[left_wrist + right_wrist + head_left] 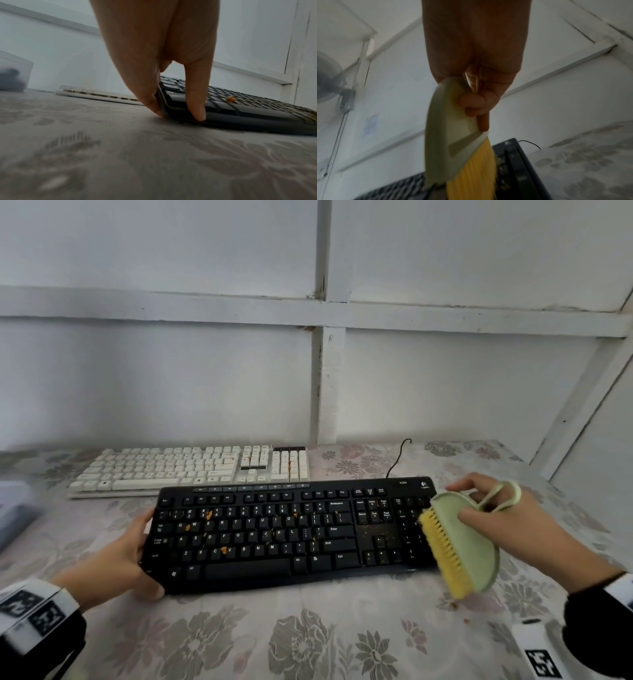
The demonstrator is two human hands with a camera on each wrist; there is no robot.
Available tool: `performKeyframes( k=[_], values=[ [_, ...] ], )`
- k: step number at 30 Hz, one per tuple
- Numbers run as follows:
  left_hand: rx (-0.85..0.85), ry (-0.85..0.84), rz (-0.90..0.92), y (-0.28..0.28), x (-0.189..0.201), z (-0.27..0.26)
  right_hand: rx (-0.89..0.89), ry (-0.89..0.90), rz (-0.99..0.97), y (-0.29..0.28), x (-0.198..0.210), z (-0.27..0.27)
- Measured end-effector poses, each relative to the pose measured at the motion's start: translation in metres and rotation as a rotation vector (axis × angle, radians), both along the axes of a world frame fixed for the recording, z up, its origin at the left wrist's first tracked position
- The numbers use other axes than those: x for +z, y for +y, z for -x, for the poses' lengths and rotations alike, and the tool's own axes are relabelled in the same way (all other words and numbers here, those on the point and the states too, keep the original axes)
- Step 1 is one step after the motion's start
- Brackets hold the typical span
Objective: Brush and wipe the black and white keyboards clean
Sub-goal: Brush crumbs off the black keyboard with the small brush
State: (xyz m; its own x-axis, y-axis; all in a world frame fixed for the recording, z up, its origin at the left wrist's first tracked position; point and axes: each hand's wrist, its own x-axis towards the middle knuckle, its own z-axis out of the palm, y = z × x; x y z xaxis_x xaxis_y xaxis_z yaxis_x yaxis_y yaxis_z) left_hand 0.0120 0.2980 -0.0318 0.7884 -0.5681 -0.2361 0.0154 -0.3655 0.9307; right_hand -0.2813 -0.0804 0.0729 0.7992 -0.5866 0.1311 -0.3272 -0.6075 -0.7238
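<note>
**A:** Nearest the head camera: floral tablecloth point(308, 635), and a white tagged block point(537, 652) lay on it, right of and nearer than the black keyboard point(274, 535). Both wrists wore tagged bands.

**B:** Left hand?

**A:** Left hand point(120, 559) gripped the black keyboard's left end. Thumb point(195, 94) lay on the front corner, fingers point(145, 88) wrapped the side edge. The left wrist view showed the fingertips down at the cloth.

**B:** Right?

**A:** Right hand point(496, 515) held the brush point(462, 542) over the keyboard's right end, at the numpad. Pale green body, yellow bristles point(442, 553) angled down-left toward the keys. Fingers curled round the body, and one went through the loop handle point(496, 498). Bristle contact with the keys: couldn't tell, the right wrist view was blurred.

**B:** Keyboard state?

**A:** The black one lay flat on the cloth, roughly centred, slightly skewed. There were orange crumbs point(209, 514) near the number row, by Q and by C/V, plus fine specks around the arrow keys. A few crumbs sat on the cloth off its right front corner. Its black cable point(397, 457) ran from the back edge toward the wall.

**B:** White one?

**A:** White keyboard point(191, 470) lay just behind the black one, offset left, with orange bits on its numpad. Left of both was a translucent box point(15, 75), blurred. Behind it all stood a white panelled wall point(171, 371).
</note>
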Motion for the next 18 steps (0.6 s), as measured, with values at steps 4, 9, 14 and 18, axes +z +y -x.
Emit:
performKeyframes(
  k=[4,9,14,18],
  values=[
    [0.008,0.005,-0.002,-0.002,0.002,0.001,-0.058,-0.154,-0.018,-0.009,0.014,-0.021],
    [0.001,0.006,-0.001,-0.001,0.004,0.003,-0.036,-0.129,-0.028,-0.012,0.011,-0.049],
    [-0.010,0.017,0.003,-0.001,0.005,0.003,-0.038,-0.056,0.020,-0.004,-0.004,-0.038],
    [-0.020,0.017,-0.004,0.000,0.004,0.002,0.042,0.023,0.027,0.008,-0.012,-0.016]
  ],
)
